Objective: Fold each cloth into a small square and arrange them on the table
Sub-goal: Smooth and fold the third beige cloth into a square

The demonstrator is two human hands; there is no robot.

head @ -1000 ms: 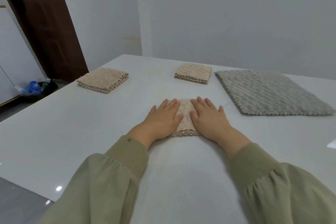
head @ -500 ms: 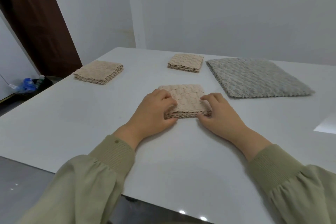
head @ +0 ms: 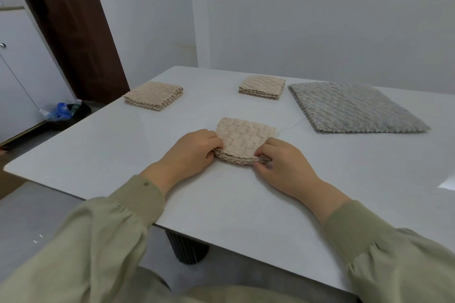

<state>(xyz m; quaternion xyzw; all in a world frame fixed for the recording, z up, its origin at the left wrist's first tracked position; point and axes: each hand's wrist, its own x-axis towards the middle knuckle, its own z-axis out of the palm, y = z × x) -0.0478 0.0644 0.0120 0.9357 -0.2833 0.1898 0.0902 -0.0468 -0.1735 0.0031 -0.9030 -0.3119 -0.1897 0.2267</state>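
Beige cloth, folded to small square, lies mid-bench, stacked layer edges facing near edge. Second ago both hands pressed flat on top. Now left hand and right hand pinch near corners, fingers curled round layers, near edge slightly raised. Judgement: folding done, placing next. Waffle weave, soft, several layers; stack could splay. Beyond: folded beige square near far-left corner, second folded square by far edge, grey cloth flat and unfolded, far right.
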